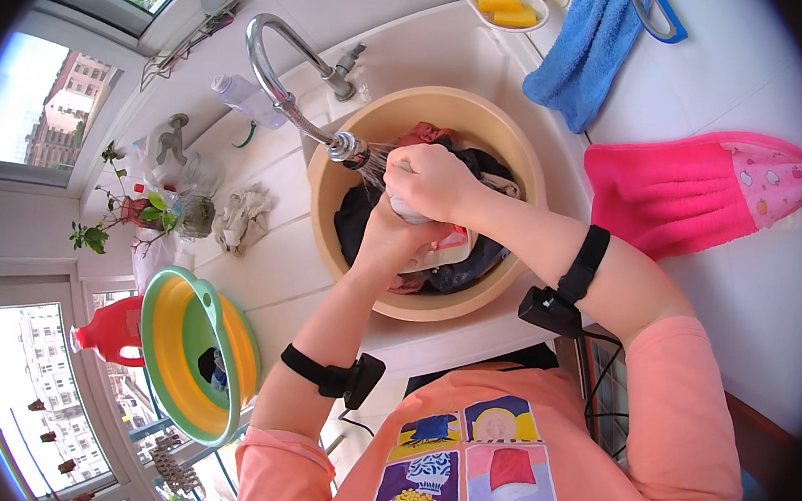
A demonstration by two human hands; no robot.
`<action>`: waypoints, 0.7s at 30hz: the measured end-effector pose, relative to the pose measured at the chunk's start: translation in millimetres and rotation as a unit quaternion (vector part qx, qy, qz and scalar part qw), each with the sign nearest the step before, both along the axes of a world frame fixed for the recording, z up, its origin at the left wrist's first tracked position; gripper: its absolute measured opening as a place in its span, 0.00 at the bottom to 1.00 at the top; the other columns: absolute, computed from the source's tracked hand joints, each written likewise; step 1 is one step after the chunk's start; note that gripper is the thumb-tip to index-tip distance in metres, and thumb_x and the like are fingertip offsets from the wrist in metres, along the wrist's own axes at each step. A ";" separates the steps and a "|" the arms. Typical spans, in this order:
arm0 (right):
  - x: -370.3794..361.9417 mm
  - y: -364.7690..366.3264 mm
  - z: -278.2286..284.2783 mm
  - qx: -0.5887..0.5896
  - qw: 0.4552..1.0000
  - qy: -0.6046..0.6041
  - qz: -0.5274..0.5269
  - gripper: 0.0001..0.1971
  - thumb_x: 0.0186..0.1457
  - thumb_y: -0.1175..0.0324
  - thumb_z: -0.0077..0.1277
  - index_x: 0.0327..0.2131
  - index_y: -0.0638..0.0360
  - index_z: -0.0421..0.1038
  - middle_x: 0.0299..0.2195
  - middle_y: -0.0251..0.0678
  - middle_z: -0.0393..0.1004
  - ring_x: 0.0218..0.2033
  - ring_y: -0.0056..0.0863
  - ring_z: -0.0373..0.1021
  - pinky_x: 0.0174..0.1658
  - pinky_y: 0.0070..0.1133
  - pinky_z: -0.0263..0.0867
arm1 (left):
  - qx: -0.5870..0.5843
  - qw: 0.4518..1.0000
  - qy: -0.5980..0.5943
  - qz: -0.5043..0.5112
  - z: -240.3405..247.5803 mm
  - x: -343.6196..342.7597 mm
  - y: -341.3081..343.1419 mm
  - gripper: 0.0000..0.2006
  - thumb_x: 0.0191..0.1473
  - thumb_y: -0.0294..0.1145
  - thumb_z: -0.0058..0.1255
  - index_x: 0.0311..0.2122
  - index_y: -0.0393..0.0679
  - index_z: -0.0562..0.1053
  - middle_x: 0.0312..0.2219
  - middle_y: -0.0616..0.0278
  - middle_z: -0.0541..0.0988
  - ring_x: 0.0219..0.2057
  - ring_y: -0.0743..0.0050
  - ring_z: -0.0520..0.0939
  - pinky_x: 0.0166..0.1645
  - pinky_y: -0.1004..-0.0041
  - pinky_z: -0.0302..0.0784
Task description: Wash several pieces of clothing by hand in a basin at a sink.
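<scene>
Both my hands are together over a tan basin (324, 234), under a chrome faucet (275, 34) whose spray runs onto them. My left hand (395, 236) is wrapped round the lower part of a small whitish cloth (408, 212). From above, my right hand (434, 183) closes in a fist on the same cloth, most of which the fingers hide. Below them in the basin lie dark wet clothes (354, 220) and a reddish cloth (426, 134). A pale flat piece (449, 248) with a red edge shows beside my left hand; its kind is unclear.
A green and yellow basin (154, 324) stands at the left by a red jug (116, 329). Nearer the faucet are a crumpled rag (243, 220), a clear bottle (247, 99) and a plant (92, 236). Blue (580, 56) and pink (664, 192) towels lie right, near a soap dish (488, 20).
</scene>
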State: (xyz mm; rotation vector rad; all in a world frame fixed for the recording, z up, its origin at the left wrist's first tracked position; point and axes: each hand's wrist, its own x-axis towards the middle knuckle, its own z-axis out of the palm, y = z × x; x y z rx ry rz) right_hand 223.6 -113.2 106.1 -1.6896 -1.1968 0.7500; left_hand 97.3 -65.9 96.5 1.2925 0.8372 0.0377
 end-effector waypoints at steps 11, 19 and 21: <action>-69.3 66.8 106.1 -0.056 0.891 0.274 0.358 0.40 0.51 0.55 0.54 0.62 0.64 0.48 0.50 0.41 0.63 0.51 0.25 0.63 0.55 0.24 0.60 | 0.349 0.906 -0.051 0.233 98.2 -151.9 57.8 0.34 0.36 0.27 0.67 0.52 0.38 0.66 0.41 0.56 0.78 0.43 0.68 0.78 0.49 0.69 0.73; -235.1 129.0 125.4 -0.039 0.887 0.200 0.414 0.22 0.55 0.63 0.55 0.48 0.68 0.64 0.37 0.41 0.72 0.27 0.22 0.73 0.31 0.21 0.72 | 0.239 0.899 -0.103 0.351 135.7 -339.1 52.9 0.46 0.39 0.34 0.68 0.61 0.36 0.54 0.51 0.53 0.67 0.53 0.62 0.70 0.55 0.67 0.69; -265.6 139.3 104.0 -0.045 0.888 0.187 0.419 0.22 0.56 0.63 0.54 0.48 0.68 0.64 0.37 0.41 0.72 0.28 0.21 0.72 0.31 0.21 0.72 | 0.208 0.885 -0.117 0.400 133.4 -366.8 47.6 0.46 0.41 0.34 0.67 0.62 0.36 0.52 0.53 0.52 0.66 0.54 0.61 0.70 0.56 0.66 0.68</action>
